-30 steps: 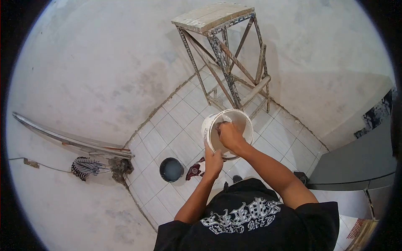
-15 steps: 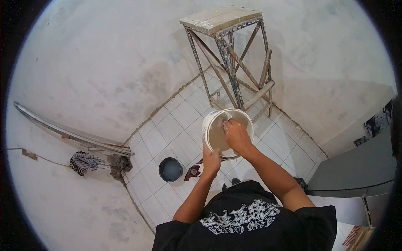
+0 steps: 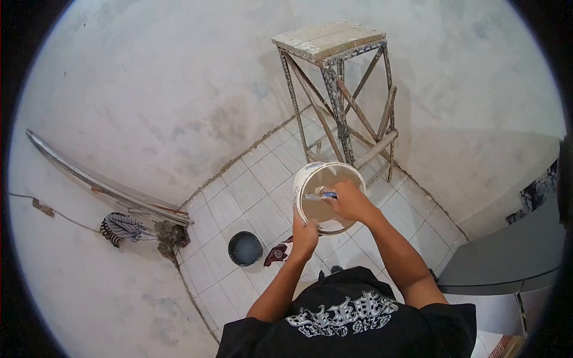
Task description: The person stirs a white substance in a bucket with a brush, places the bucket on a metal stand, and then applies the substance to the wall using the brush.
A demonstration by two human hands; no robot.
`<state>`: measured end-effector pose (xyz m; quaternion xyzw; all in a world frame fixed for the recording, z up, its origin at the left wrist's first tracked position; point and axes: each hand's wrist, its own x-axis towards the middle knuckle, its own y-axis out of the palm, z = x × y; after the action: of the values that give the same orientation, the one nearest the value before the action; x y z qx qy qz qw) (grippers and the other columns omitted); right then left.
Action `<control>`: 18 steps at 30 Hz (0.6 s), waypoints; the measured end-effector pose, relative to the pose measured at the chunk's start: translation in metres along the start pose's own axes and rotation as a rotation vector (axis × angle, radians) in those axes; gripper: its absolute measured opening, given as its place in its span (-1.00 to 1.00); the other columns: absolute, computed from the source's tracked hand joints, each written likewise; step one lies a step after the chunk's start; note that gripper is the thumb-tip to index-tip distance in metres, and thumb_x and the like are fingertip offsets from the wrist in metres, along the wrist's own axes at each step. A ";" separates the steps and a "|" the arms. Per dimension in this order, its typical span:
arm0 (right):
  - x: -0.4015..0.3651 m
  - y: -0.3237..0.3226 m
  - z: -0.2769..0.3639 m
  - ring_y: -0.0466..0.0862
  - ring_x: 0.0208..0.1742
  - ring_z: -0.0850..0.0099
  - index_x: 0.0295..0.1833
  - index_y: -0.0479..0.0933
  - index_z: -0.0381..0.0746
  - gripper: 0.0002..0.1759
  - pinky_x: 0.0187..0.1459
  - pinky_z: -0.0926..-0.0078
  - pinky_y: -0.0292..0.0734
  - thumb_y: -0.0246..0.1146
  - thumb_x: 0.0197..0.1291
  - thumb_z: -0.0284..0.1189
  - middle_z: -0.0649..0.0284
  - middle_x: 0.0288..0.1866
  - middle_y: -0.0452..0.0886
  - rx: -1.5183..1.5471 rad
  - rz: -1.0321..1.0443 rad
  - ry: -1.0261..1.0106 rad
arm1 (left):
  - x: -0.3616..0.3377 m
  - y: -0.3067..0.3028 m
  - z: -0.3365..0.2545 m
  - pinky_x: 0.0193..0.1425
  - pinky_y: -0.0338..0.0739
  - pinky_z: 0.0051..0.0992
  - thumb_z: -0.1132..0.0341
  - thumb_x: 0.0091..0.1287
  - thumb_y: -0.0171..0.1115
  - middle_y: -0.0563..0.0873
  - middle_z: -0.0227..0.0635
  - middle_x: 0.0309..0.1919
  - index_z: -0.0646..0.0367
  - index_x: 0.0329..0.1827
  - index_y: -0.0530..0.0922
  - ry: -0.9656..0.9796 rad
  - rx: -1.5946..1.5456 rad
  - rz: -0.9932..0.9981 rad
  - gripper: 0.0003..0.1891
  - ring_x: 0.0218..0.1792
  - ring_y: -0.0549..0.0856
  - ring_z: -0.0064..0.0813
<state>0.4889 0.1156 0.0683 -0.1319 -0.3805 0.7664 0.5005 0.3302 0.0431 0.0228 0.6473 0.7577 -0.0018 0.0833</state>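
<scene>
- Head view looks straight down; I see the white bucket [image 3: 300,179] held in the air at the middle of the frame, tilted so its mouth faces me.
- The left hand [image 3: 305,234] grips the lower edge of this bucket, fingers closed on it.
- The right hand [image 3: 349,201] is over the bucket mouth, closed around a small tool [image 3: 315,196] with a blue part; perhaps it is a scraper, but it is too small for me to be sure.
- Lower left of the hands, a dark bucket [image 3: 245,248] stands on the tiled floor [image 3: 239,191]; a metal stand [image 3: 340,101] is at the top centre.
</scene>
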 end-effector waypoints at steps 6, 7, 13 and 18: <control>0.001 0.021 -0.024 0.72 -0.12 -0.12 -0.10 0.72 -0.33 -0.79 -0.01 0.08 0.59 0.29 0.16 -0.53 -0.18 -0.20 0.71 -0.057 -0.034 0.068 | 0.005 0.001 0.012 0.33 0.44 -0.38 0.61 0.22 -0.04 0.50 0.00 0.31 0.26 0.58 0.09 0.073 0.090 0.036 -0.25 0.29 0.54 -0.21; 0.002 0.022 -0.024 0.71 -0.12 -0.13 -0.13 0.70 -0.34 -0.81 0.00 0.04 0.59 0.28 0.19 -0.49 -0.17 -0.19 0.71 -0.046 -0.080 0.097 | 0.003 0.004 0.013 0.35 0.43 -0.39 0.62 0.22 -0.05 0.50 0.01 0.31 0.26 0.58 0.08 0.087 0.093 0.030 -0.24 0.29 0.54 -0.21; -0.006 0.024 -0.006 0.72 -0.11 -0.10 -0.13 0.67 -0.37 -0.81 -0.02 0.03 0.62 0.27 0.19 -0.50 -0.10 -0.14 0.70 -0.226 -0.220 0.129 | -0.003 0.008 0.006 0.41 0.38 -0.38 0.64 0.20 -0.08 0.48 0.00 0.32 0.26 0.58 0.08 -0.055 -0.013 0.031 -0.24 0.31 0.52 -0.22; -0.015 0.013 0.001 0.70 -0.17 -0.05 -0.18 0.68 -0.33 -0.85 -0.09 0.05 0.62 0.29 0.19 -0.50 -0.04 -0.15 0.67 -0.333 -0.379 0.030 | 0.006 0.008 0.014 0.44 0.35 -0.36 0.66 0.20 -0.09 0.47 -0.03 0.33 0.25 0.57 0.11 -0.021 -0.161 0.021 -0.24 0.33 0.50 -0.24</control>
<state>0.4873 0.0996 0.0569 -0.1500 -0.5119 0.5835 0.6124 0.3384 0.0490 0.0087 0.6463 0.7477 0.0532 0.1431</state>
